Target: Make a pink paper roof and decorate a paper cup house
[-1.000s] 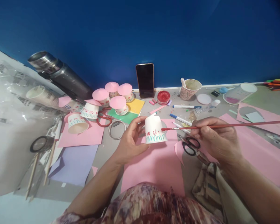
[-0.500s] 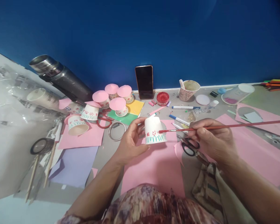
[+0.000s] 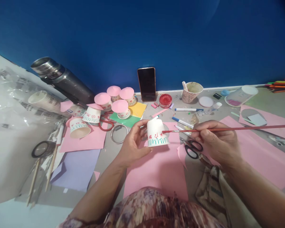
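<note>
My left hand [image 3: 134, 144] grips a white paper cup [image 3: 155, 128], turned upside down, over a pink paper sheet [image 3: 154, 177]. Green zigzag strokes run round the cup near its rim, with small red marks above them. Between the thumb and fingers of my right hand [image 3: 216, 141] is a paintbrush [image 3: 228, 129] with a long red handle. Its red-wetted tip is at the right side of the cup, by the red marks. Beyond the hands stands a small pot of red paint [image 3: 165, 100]. Black-handled scissors [image 3: 192, 151] lie just below my right hand.
Several decorated cups with pink paper tops [image 3: 120, 106] stand at the back left, near a dark flask [image 3: 66, 84]. A phone [image 3: 146, 84] leans on the blue wall. Markers [image 3: 188, 109], a patterned cup [image 3: 192, 92] and pink paper [image 3: 263, 155] lie to the right.
The brush tip has moved slightly up at the cup's right side, and the handle's far end has dropped a little. My left hand holds the cup almost unmoved.
</note>
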Demonstrator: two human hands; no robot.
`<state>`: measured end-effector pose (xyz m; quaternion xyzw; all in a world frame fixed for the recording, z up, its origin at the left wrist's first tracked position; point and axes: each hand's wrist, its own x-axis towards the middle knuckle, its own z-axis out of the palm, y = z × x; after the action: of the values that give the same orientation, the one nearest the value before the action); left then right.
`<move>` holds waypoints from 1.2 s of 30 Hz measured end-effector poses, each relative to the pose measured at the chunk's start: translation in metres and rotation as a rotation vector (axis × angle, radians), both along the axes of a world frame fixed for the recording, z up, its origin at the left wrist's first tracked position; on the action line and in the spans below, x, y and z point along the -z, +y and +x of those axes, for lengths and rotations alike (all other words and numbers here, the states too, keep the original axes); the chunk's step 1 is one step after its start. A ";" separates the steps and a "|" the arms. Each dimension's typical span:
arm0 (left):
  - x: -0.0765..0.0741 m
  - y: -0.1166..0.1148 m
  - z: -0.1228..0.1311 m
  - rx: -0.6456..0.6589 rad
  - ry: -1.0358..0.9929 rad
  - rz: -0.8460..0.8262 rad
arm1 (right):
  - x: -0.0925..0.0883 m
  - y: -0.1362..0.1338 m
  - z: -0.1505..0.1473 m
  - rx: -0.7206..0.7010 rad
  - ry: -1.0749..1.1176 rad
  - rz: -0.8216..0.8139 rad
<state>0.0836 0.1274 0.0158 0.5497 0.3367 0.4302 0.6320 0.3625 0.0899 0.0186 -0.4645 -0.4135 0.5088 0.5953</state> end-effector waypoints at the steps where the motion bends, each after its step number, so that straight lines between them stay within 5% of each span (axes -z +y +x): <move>1: 0.000 0.000 0.000 0.000 0.001 -0.004 | -0.001 0.000 0.000 0.016 0.027 -0.014; 36: -0.003 0.000 -0.002 0.010 0.024 -0.030 | -0.001 -0.001 0.000 -0.018 0.116 -0.070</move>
<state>0.0817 0.1274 0.0187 0.5472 0.3479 0.4151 0.6382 0.3621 0.0894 0.0192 -0.4510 -0.3646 0.5542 0.5970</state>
